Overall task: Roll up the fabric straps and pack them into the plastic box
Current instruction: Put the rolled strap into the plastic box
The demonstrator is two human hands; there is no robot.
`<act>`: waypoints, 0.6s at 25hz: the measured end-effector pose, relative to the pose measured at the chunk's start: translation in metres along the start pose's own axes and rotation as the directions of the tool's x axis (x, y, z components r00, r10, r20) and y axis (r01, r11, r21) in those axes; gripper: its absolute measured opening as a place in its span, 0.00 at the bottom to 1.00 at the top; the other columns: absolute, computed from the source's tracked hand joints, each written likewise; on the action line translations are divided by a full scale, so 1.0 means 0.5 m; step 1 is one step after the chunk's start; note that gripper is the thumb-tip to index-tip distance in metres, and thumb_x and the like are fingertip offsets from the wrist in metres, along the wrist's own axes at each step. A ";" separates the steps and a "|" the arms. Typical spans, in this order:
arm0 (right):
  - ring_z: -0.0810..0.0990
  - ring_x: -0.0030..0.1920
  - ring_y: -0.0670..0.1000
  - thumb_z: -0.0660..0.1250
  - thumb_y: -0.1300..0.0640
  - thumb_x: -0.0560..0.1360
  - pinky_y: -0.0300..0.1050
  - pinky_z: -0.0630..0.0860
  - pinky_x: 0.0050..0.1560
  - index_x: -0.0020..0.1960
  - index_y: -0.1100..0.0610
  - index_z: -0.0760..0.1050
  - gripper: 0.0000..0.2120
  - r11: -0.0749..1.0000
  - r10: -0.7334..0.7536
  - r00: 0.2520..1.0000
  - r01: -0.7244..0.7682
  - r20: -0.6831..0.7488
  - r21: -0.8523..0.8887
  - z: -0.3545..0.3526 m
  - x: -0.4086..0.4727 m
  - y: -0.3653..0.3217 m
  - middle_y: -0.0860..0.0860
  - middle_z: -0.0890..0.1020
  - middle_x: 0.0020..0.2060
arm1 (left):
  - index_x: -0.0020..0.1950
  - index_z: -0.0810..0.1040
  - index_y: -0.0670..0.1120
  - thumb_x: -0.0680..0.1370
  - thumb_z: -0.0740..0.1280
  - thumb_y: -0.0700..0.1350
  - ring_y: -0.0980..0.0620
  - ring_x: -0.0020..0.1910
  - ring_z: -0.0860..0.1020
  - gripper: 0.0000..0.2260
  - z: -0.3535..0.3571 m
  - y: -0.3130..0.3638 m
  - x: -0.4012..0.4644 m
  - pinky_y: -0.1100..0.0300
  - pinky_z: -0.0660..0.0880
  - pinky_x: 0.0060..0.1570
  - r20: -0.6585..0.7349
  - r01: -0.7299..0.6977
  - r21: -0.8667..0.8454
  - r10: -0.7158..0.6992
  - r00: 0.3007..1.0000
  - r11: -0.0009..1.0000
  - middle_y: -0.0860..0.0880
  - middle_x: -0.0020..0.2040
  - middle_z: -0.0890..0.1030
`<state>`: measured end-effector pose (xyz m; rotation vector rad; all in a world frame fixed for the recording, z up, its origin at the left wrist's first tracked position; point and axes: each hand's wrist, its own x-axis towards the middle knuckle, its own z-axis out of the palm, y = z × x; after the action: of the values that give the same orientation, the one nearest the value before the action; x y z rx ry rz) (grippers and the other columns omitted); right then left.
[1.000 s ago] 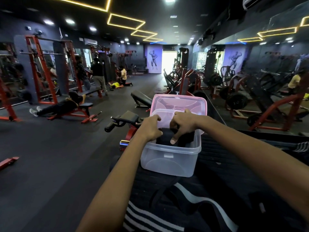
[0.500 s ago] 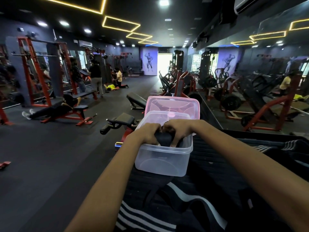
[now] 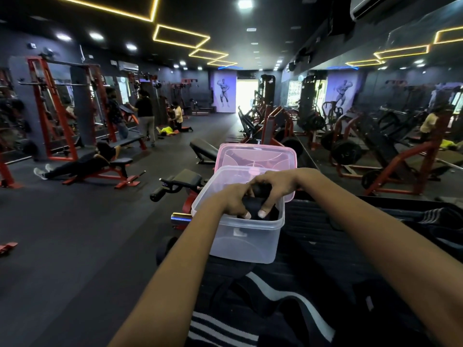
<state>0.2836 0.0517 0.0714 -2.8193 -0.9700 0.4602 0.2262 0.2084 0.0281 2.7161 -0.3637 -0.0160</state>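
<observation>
- Sitting in the mouth of the clear plastic box (image 3: 240,236), a dark rolled fabric strap (image 3: 260,196) is what we note first; it is partly above the rim, and its lower part is lost in shadow inside the box.
- We see the left hand (image 3: 234,199) curled over the roll from the left, thumb tip down at the near side of it, gripping.
- We see the right hand (image 3: 275,185) arched over the top from the right, fingers bent around the roll, one fingertip pressed low on its near face. Both hands hold the same roll, and their knuckles nearly meet above it.
- The box stands on a dark ribbed surface (image 3: 325,246), near its left edge.
- A pink translucent lid (image 3: 255,156) stands tilted just behind the box, its lower part hidden by the box and the hands.
- More dark fabric with white stripes (image 3: 250,321) lies loose on the surface in front of the box; another striped piece (image 3: 431,216) lies well off to the right.
- Beyond: a gym floor with red-framed racks (image 3: 57,108) at left, a red bench (image 3: 112,169) with a person lying by it, several people standing farther back, and plate-loaded machines (image 3: 350,151) at right.
</observation>
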 end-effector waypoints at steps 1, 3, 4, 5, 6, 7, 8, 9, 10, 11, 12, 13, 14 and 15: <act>0.73 0.62 0.50 0.75 0.48 0.69 0.42 0.67 0.63 0.67 0.51 0.71 0.29 0.990 -0.008 0.999 0.013 -0.038 0.138 0.001 0.007 0.002 0.47 0.75 0.61 | 0.66 0.70 0.41 0.70 0.74 0.38 0.42 0.63 0.72 0.26 0.001 -0.004 0.000 0.56 0.69 0.58 -0.015 0.005 0.000 -0.005 1.000 1.000 0.41 0.63 0.74; 0.71 0.66 0.51 0.63 0.58 0.79 0.40 0.64 0.63 0.67 0.57 0.73 0.17 0.957 0.029 0.978 0.032 -0.204 0.289 0.010 0.023 0.002 0.51 0.75 0.63 | 0.68 0.65 0.41 0.71 0.74 0.41 0.41 0.65 0.70 0.30 0.007 -0.010 -0.003 0.54 0.69 0.60 -0.029 0.049 -0.004 -0.049 0.998 0.999 0.40 0.65 0.71; 0.70 0.68 0.52 0.59 0.61 0.80 0.41 0.63 0.65 0.67 0.57 0.73 0.16 0.968 0.039 0.963 0.030 -0.268 0.248 0.015 0.034 0.005 0.52 0.75 0.66 | 0.68 0.64 0.40 0.71 0.74 0.42 0.41 0.65 0.70 0.30 0.008 -0.012 -0.003 0.53 0.69 0.60 -0.027 0.078 -0.014 -0.078 0.997 0.997 0.40 0.66 0.71; 0.69 0.69 0.53 0.58 0.62 0.80 0.42 0.62 0.66 0.67 0.56 0.74 0.17 0.983 0.039 0.959 0.013 -0.280 0.181 0.025 0.042 0.010 0.52 0.74 0.68 | 0.67 0.64 0.39 0.72 0.74 0.42 0.41 0.64 0.71 0.28 0.009 -0.012 -0.001 0.54 0.69 0.58 -0.016 0.097 -0.026 -0.098 0.995 0.995 0.40 0.65 0.71; 0.70 0.68 0.53 0.59 0.62 0.79 0.41 0.62 0.65 0.67 0.54 0.74 0.18 0.989 0.040 0.960 0.001 -0.276 0.145 0.037 0.048 0.015 0.51 0.74 0.68 | 0.66 0.66 0.38 0.73 0.73 0.42 0.42 0.63 0.72 0.26 0.010 -0.010 -0.001 0.55 0.69 0.57 -0.007 0.104 -0.032 -0.104 0.995 0.994 0.40 0.65 0.73; 0.71 0.67 0.52 0.60 0.63 0.78 0.39 0.63 0.63 0.66 0.52 0.75 0.18 0.991 0.042 0.959 -0.004 -0.280 0.135 0.043 0.052 0.020 0.51 0.76 0.66 | 0.64 0.68 0.37 0.74 0.72 0.42 0.42 0.63 0.72 0.23 0.010 -0.009 0.001 0.55 0.70 0.58 -0.004 0.100 -0.038 -0.101 0.995 0.994 0.40 0.64 0.74; 0.72 0.65 0.52 0.61 0.65 0.77 0.37 0.64 0.61 0.65 0.51 0.76 0.19 0.989 0.054 0.955 -0.010 -0.291 0.149 0.048 0.054 0.026 0.51 0.77 0.65 | 0.64 0.70 0.37 0.74 0.72 0.42 0.42 0.63 0.73 0.22 0.009 -0.007 0.002 0.54 0.70 0.59 -0.006 0.090 -0.046 -0.090 0.996 0.995 0.40 0.63 0.75; 0.73 0.64 0.53 0.61 0.66 0.75 0.36 0.64 0.59 0.64 0.51 0.76 0.20 0.989 0.052 0.947 -0.006 -0.316 0.147 0.050 0.053 0.029 0.51 0.78 0.63 | 0.63 0.70 0.36 0.74 0.71 0.42 0.42 0.62 0.74 0.21 0.009 -0.006 0.002 0.54 0.71 0.60 -0.005 0.082 -0.057 -0.083 0.997 0.995 0.40 0.62 0.75; 0.74 0.63 0.53 0.61 0.67 0.74 0.36 0.65 0.58 0.63 0.51 0.77 0.21 0.990 0.051 0.940 -0.003 -0.339 0.141 0.051 0.050 0.029 0.52 0.78 0.63 | 0.64 0.71 0.37 0.74 0.71 0.42 0.43 0.62 0.74 0.21 0.010 -0.006 0.003 0.53 0.71 0.61 -0.001 0.076 -0.059 -0.076 0.997 0.995 0.41 0.62 0.76; 0.74 0.62 0.53 0.61 0.67 0.74 0.37 0.66 0.59 0.63 0.51 0.77 0.21 0.990 0.052 0.933 -0.001 -0.355 0.144 0.052 0.048 0.028 0.52 0.79 0.62 | 0.64 0.71 0.37 0.74 0.71 0.42 0.43 0.62 0.74 0.21 0.011 -0.007 0.005 0.52 0.71 0.61 0.010 0.076 -0.056 -0.075 0.997 0.996 0.41 0.62 0.76; 0.75 0.62 0.53 0.61 0.67 0.74 0.38 0.68 0.60 0.63 0.51 0.77 0.21 0.987 0.061 0.929 -0.002 -0.365 0.159 0.053 0.047 0.027 0.53 0.79 0.62 | 0.64 0.71 0.37 0.74 0.71 0.42 0.43 0.61 0.74 0.21 0.013 -0.009 0.007 0.52 0.71 0.61 0.024 0.074 -0.048 -0.073 0.997 0.996 0.41 0.62 0.76; 0.75 0.62 0.53 0.61 0.67 0.74 0.40 0.69 0.62 0.63 0.52 0.77 0.21 0.986 0.069 0.928 -0.008 -0.367 0.166 0.056 0.045 0.024 0.53 0.78 0.63 | 0.63 0.71 0.38 0.74 0.71 0.43 0.43 0.61 0.75 0.21 0.016 -0.013 0.009 0.52 0.72 0.61 0.046 0.075 -0.033 -0.073 0.996 0.997 0.41 0.61 0.76; 0.75 0.63 0.54 0.61 0.67 0.74 0.42 0.70 0.63 0.64 0.51 0.77 0.22 0.987 0.074 0.929 -0.017 -0.361 0.157 0.058 0.044 0.020 0.53 0.78 0.64 | 0.63 0.71 0.39 0.73 0.72 0.43 0.43 0.60 0.75 0.21 0.018 -0.012 0.011 0.51 0.72 0.61 0.072 0.073 -0.007 -0.072 0.995 0.997 0.41 0.61 0.77; 0.74 0.64 0.54 0.61 0.66 0.74 0.44 0.70 0.64 0.66 0.51 0.75 0.22 0.991 0.076 0.934 -0.031 -0.348 0.133 0.061 0.042 0.018 0.53 0.77 0.65 | 0.63 0.72 0.40 0.72 0.72 0.44 0.43 0.58 0.76 0.22 0.021 -0.012 0.014 0.50 0.73 0.60 0.089 0.076 0.014 -0.077 0.993 0.997 0.42 0.60 0.78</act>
<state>0.2947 0.0582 0.0357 -2.6870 -0.7626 0.0120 0.2338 0.2077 0.0164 2.7443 -0.2862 -0.1573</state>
